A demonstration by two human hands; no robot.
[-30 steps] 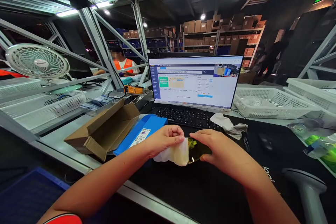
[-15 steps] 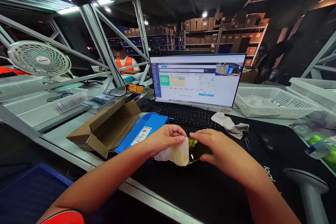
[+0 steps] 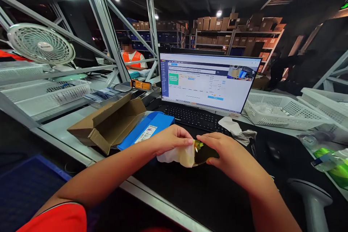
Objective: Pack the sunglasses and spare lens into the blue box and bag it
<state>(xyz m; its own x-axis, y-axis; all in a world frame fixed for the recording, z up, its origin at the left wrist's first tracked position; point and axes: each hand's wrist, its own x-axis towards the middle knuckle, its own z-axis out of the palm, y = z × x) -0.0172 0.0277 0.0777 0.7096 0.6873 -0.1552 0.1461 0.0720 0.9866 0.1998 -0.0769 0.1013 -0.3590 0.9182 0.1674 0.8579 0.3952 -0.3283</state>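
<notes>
My left hand (image 3: 178,138) pinches a piece of thin white tissue (image 3: 176,156) between thumb and fingers. The tissue lies against the left end of a dark, glossy, curved lens-like piece (image 3: 202,154) with yellow-green reflections. At that piece's right end, my right hand (image 3: 220,148) grips its edge between thumb and fingers, the palm hiding part of it. Both hands are over the black desk mat. To the left of them a blue box (image 3: 160,119) with a white label lies beside an open brown cardboard box (image 3: 108,127).
A monitor (image 3: 201,79) and black keyboard (image 3: 187,116) stand behind the hands. Crumpled tissue (image 3: 239,130), a mouse (image 3: 272,150) and a grey scanner (image 3: 311,192) lie to the right. White baskets (image 3: 285,112) line the far right. A co-worker in an orange vest (image 3: 133,58) sits beyond the frame.
The view has shifted slightly. Both hands keep hold of the tissue and the dark piece, with the piece's angle and reflections a little changed.
</notes>
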